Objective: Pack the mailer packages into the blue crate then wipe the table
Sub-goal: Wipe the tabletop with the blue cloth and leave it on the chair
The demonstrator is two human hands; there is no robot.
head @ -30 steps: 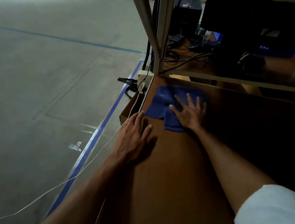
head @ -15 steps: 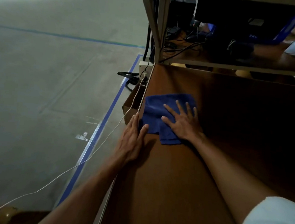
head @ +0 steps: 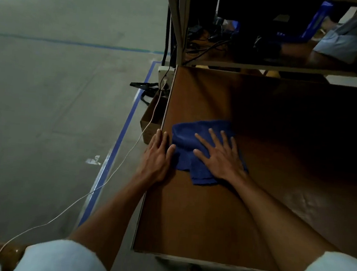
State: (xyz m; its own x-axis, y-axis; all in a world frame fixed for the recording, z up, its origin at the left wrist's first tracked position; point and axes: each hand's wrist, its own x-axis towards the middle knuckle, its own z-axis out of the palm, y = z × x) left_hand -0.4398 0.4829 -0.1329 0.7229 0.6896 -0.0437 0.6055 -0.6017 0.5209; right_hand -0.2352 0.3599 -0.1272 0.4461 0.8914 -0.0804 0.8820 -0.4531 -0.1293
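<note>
Blue crate (head: 312, 24) up on the shelf (head: 265, 66) behind the worktop (head: 209, 213), mostly in shadow; contents impossible to make out. Pale mailer package (head: 343, 45) just right of it on the same shelf, outside the crate as far as visible. Open cardboard box (head: 151, 122) on the floor against the worktop's left edge, inside hidden. Blue cloth (head: 196, 145) flat on the worktop near that left edge. Right hand (head: 221, 158) spread open, palm pressed down on the cloth, gripping nothing. Left hand (head: 157, 155) flat and relaxed along the worktop edge, thumb touching the cloth's left side.
</note>
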